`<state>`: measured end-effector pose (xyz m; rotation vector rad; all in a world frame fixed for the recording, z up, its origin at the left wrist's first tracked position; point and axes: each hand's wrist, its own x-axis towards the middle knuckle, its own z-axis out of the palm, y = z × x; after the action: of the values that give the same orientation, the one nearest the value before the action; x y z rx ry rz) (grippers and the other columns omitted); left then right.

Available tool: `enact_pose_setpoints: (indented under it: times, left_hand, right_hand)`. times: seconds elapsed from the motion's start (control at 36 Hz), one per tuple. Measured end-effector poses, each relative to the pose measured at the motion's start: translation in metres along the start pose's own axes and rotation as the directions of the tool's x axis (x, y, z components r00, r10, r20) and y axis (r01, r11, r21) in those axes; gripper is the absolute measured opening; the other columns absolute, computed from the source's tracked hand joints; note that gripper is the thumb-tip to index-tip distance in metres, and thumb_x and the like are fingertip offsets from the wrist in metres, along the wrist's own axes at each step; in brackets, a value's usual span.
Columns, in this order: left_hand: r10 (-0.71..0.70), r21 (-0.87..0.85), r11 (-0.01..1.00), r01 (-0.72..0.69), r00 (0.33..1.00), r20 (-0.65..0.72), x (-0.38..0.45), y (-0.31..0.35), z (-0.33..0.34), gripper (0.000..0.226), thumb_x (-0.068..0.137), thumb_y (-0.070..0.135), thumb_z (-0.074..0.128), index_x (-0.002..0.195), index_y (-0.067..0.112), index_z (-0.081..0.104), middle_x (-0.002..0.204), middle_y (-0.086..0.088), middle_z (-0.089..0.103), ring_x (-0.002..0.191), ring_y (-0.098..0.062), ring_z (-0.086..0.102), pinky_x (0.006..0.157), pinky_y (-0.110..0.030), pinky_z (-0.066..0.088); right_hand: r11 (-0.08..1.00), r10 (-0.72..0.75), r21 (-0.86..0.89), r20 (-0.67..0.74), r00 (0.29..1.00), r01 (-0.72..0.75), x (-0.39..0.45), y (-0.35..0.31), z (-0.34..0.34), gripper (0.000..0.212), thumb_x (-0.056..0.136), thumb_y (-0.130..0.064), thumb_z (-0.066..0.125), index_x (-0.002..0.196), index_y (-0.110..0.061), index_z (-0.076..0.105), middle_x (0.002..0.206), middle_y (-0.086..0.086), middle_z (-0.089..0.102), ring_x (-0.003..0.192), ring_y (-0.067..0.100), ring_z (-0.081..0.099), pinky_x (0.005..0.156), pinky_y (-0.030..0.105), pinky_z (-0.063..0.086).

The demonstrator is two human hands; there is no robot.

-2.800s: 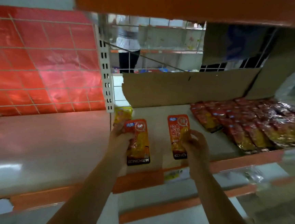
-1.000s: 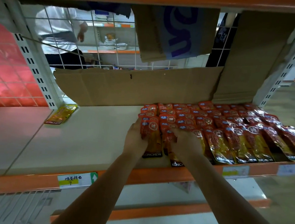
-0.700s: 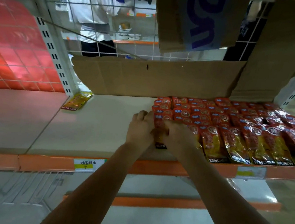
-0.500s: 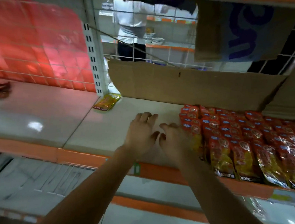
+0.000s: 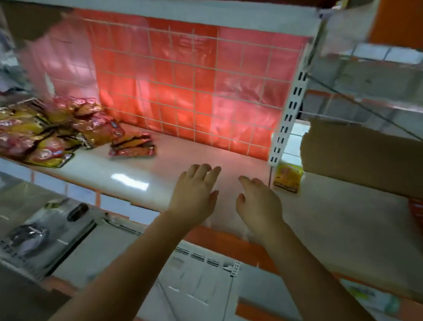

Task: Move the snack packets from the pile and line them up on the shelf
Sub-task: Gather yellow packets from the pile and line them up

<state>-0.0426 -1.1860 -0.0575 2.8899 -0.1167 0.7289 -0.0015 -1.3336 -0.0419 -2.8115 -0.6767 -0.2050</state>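
Two empty, relaxed hands (left hand [image 5: 194, 194], right hand [image 5: 258, 205]) above one shelf [image 5: 132, 179]

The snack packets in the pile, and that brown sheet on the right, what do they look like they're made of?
Snack packets: likely glossy plastic film; they crinkle and catch bright glints. Brown sheet: looks like matte cardboard, with a flat tan face and a torn, ragged left edge.

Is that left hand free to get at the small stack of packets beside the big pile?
Probably yes: the left hand is open and empty, and only bare shelf lies between it and the small stack.
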Motion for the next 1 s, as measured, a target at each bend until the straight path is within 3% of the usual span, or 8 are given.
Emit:
enact_pose_setpoints:
  times: [0.22, 0.36, 0.42, 0.53, 0.67, 0.83, 1.0]
  left_hand:
    - [-0.102, 0.054, 0.993, 0.101, 0.994, 0.024, -0.021, -0.146, -0.031, 0.053, 0.062, 0.011, 0.081, 0.111, 0.0, 0.063, 0.097, -0.019, 0.066, 0.086, -0.041, 0.063, 0.065, -0.044, 0.053]
    - [-0.224, 0.067, 0.973, 0.22, 0.973, 0.057, -0.023, -0.212, -0.028, 0.05, 0.088, 0.023, 0.058, 0.134, 0.01, 0.045, 0.127, -0.012, 0.053, 0.117, -0.033, 0.047, 0.089, -0.039, 0.041]
    - [-0.261, 0.073, 0.964, 0.255, 0.962, 0.079, -0.02, -0.238, -0.022, 0.048, 0.092, 0.026, 0.051, 0.137, 0.015, 0.04, 0.132, -0.007, 0.048, 0.121, -0.028, 0.041, 0.094, -0.035, 0.037]
    - [-0.264, 0.037, 0.964, 0.262, 0.958, 0.109, -0.002, -0.286, -0.01, 0.039, 0.089, 0.02, 0.051, 0.127, 0.015, 0.049, 0.114, -0.007, 0.054, 0.11, -0.027, 0.048, 0.089, -0.035, 0.042]
    - [-0.223, 0.005, 0.974, 0.225, 0.963, 0.149, 0.031, -0.327, 0.0, 0.045, 0.08, 0.021, 0.05, 0.122, 0.005, 0.056, 0.107, -0.015, 0.059, 0.099, -0.037, 0.055, 0.082, -0.044, 0.048]
    - [-0.218, -0.084, 0.964, 0.251, 0.932, 0.29, 0.074, -0.36, 0.013, 0.043, 0.094, 0.023, 0.048, 0.135, 0.011, 0.044, 0.126, -0.015, 0.053, 0.114, -0.031, 0.049, 0.09, -0.034, 0.037]
    - [-0.23, 0.089, 0.973, 0.213, 0.863, 0.451, 0.097, -0.374, 0.033, 0.047, 0.096, 0.032, 0.044, 0.138, 0.015, 0.035, 0.132, -0.01, 0.05, 0.121, -0.029, 0.045, 0.096, -0.036, 0.032]
  right_hand:
    - [0.999, -0.037, 0.025, 0.022, 0.999, 0.037, 0.049, -0.124, 0.037, 0.047, 0.092, -0.019, 0.042, 0.139, -0.022, 0.04, 0.123, 0.007, 0.054, 0.109, 0.027, 0.056, 0.083, 0.031, 0.047]
    - [0.999, -0.049, 0.017, 0.07, 0.996, 0.048, 0.087, -0.173, 0.063, 0.039, 0.093, -0.021, 0.042, 0.132, -0.019, 0.047, 0.119, 0.006, 0.055, 0.108, 0.025, 0.055, 0.08, 0.029, 0.045]
    - [0.999, -0.028, 0.018, 0.074, 0.997, 0.027, 0.104, -0.185, 0.075, 0.034, 0.094, -0.023, 0.042, 0.125, -0.016, 0.053, 0.115, 0.007, 0.056, 0.106, 0.025, 0.054, 0.08, 0.029, 0.044]
    - [0.992, 0.105, 0.054, 0.116, 0.988, -0.112, 0.143, -0.207, 0.106, 0.039, 0.096, -0.036, 0.039, 0.114, -0.01, 0.062, 0.107, 0.009, 0.057, 0.1, 0.027, 0.055, 0.077, 0.03, 0.04]
    - [0.974, 0.196, 0.101, 0.086, 0.977, -0.205, 0.186, -0.227, 0.133, 0.047, 0.095, -0.043, 0.042, 0.115, -0.002, 0.056, 0.111, 0.015, 0.052, 0.103, 0.031, 0.05, 0.082, 0.035, 0.042]
    - [0.962, 0.243, 0.105, 0.104, 0.964, -0.254, 0.224, -0.237, 0.148, 0.045, 0.092, -0.046, 0.043, 0.12, -0.012, 0.052, 0.115, 0.011, 0.045, 0.107, 0.03, 0.043, 0.085, 0.036, 0.039]
    - [0.914, 0.313, 0.211, 0.174, 0.934, -0.346, 0.242, -0.25, 0.155, 0.046, 0.088, -0.04, 0.052, 0.125, -0.013, 0.049, 0.121, 0.011, 0.047, 0.113, 0.03, 0.042, 0.088, 0.036, 0.037]
